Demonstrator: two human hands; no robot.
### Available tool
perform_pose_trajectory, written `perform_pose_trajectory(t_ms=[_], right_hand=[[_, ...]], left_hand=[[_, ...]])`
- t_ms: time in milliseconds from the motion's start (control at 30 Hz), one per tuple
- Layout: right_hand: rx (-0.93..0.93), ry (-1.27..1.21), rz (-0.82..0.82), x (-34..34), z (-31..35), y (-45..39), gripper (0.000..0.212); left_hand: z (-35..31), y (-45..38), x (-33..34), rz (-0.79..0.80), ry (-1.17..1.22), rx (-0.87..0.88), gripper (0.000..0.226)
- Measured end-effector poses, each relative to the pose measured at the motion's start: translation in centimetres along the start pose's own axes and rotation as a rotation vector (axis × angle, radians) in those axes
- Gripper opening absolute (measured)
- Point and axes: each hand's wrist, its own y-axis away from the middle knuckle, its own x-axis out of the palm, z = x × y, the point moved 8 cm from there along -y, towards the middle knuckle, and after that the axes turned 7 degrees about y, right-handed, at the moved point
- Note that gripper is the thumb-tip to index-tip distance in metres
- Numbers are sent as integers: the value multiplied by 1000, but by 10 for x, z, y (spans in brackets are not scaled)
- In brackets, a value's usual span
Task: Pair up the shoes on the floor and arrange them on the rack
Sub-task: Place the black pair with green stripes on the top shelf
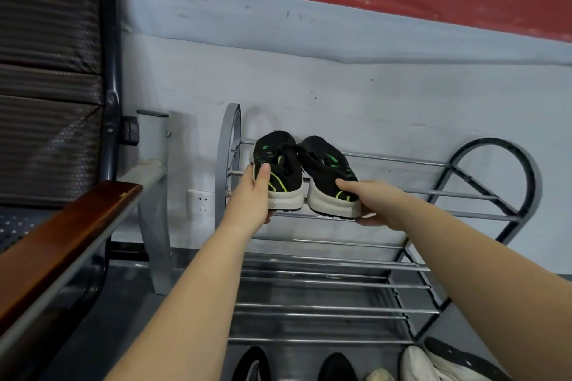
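The left hand [255, 195] and right hand [368, 201] each grip one black sneaker [278, 170] by its heel on the rack [402, 161]'s top bars; they look light and soft-topped, firm soles offering surest hold.

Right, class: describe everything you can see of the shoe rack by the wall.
The shoe rack is grey metal, with arched end frames and shiny thin rails forming several sloping tiers. It stands on the floor against the pale wall. A pair of black trainers with green stripes and white soles sits at the left end of its top tier, heels outward, with the left hand and right hand each holding one.
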Motion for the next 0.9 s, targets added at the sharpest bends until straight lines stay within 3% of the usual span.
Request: perform_pose_trajectory(t_ms=[167, 267, 400, 600, 700, 800, 900], right_hand=[[-90, -12, -90, 4, 3, 9, 39], [-230, 72, -201, 7, 7, 21, 55], [-399, 363, -365, 11, -4, 48, 75], [-399, 645, -328, 27, -69, 74, 80], [-350, 716, -277, 33, -106, 82, 82], [-328, 781, -232, 36, -138, 95, 82], [-317, 838, -178, 39, -171, 112, 82]], left_hand=[[0, 7, -1, 25, -125, 3, 79], [-2, 19, 1, -4, -212, 3, 78], [3, 45, 11, -49, -317, 14, 82], [26, 84, 23, -57, -481, -30, 91], [48, 102, 43, 112, -700, -94, 87], [82, 128, 75, 413, -987, -138, 86], [105, 154, 103, 627, -1153, -80, 86]])
